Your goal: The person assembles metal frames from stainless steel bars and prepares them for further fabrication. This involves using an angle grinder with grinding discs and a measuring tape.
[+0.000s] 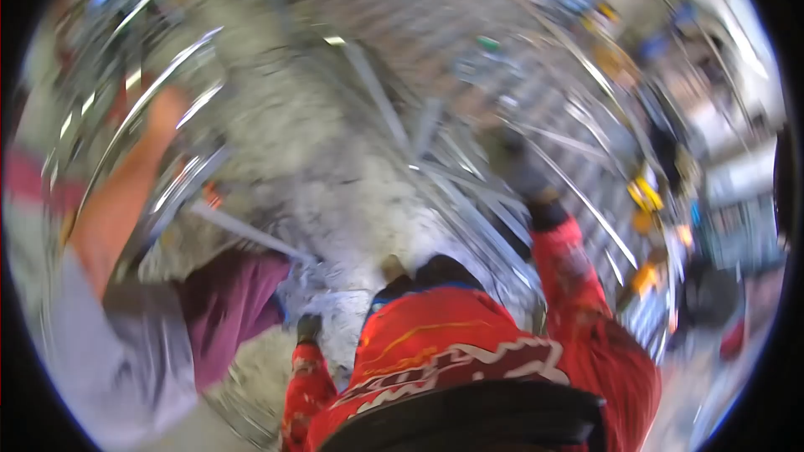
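Note:
My right hand [509, 155], in a dark glove below a red sleeve, is stretched forward among thin metal bars [477, 192]. It is smeared by motion, so its fingers and anything in them cannot be made out. Low in the view, my left hand [309, 328], also dark-gloved, hangs beside my red shirt [435, 335] over the pale floor [310, 151]. Its fingers are too small and blurred to read.
At the left, a person in a grey shirt [126, 351] and maroon trousers reaches a bare arm [126, 192] toward shiny curved metal pieces. A clear bottle with a green cap [487, 63] is beyond my right hand. Yellow items [645, 193] are at the right.

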Tool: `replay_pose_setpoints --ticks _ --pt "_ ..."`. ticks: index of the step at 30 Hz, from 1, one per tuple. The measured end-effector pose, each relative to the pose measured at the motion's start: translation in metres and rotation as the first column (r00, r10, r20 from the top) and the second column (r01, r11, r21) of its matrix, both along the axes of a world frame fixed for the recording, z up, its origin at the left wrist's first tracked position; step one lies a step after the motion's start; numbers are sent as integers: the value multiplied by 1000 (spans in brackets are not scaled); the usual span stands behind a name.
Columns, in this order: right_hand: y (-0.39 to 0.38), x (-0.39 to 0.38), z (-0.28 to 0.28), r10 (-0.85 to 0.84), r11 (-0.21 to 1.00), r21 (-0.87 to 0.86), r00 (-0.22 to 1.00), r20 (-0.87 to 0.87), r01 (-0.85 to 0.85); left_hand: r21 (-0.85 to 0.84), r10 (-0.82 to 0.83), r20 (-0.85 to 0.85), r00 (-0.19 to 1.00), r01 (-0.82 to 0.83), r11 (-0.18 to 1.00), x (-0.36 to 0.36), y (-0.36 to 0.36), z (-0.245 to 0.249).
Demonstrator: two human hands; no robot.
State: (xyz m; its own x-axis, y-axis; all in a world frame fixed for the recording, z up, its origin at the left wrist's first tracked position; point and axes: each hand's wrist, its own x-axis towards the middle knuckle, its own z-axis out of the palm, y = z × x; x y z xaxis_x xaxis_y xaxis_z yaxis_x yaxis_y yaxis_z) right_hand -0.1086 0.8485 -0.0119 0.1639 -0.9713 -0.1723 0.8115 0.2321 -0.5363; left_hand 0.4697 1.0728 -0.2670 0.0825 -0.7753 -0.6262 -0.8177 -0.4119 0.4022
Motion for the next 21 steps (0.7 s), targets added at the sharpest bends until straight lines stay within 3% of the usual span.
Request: replay_pose_setpoints --ticks 1,2,3,4,5,7,10,14,16,17,19,20,21 --pt "-3 -12 -12 -69 984 -173 988 -138 44 -63 -83 -32 996 81 995 5 -18 -7" --pt "-9 6 7 -98 981 -194 826 -556 -15 -148 -160 -71 985 149 978 9 -44 -20" --pt "-14 25 28 -103 981 -153 353 -930 -117 -211 -211 -105 972 186 960 4 -61 -23" --pt "-17 44 50 -81 985 -66 -91 -993 -159 -244 -245 -148 958 204 948 -3 -81 -28" --pt "-12 64 79 -106 977 -86 -93 -990 -196 -264 -298 -157 942 251 931 -5 -94 -24" --pt "-15 91 38 -228 958 -214 -50 -972 -190 -264 -376 -172 910 325 908 -19 -119 -29" --pt "11 103 37 -72 978 -76 27 -997 -195 -259 -464 -180 867 414 873 -30 -130 -34" --pt "54 40 24 -4 998 -8 75 -997 -56 -282 -560 -215 800 498 820 -50 -147 -47" --pt "84 -26 21 -120 993 -116 -163 -979 -35 -317 -589 -223 777 514 798 -58 -152 -50" --pt "97 -84 -10 -411 905 -193 -656 -633 -380 -338 -601 -226 766 517 786 -62 -153 -51" --pt "123 -157 53 -456 866 -345 -854 -249 -362 -383 -624 -238 745 518 765 -66 -154 -52" --pt "130 -178 94 -176 964 -242 -946 -272 -110 -410 -632 -250 733 512 755 -69 -153 -54" --pt "126 -200 121 -197 954 -268 -958 -209 -138 -436 -643 -264 718 506 744 -71 -153 -54"
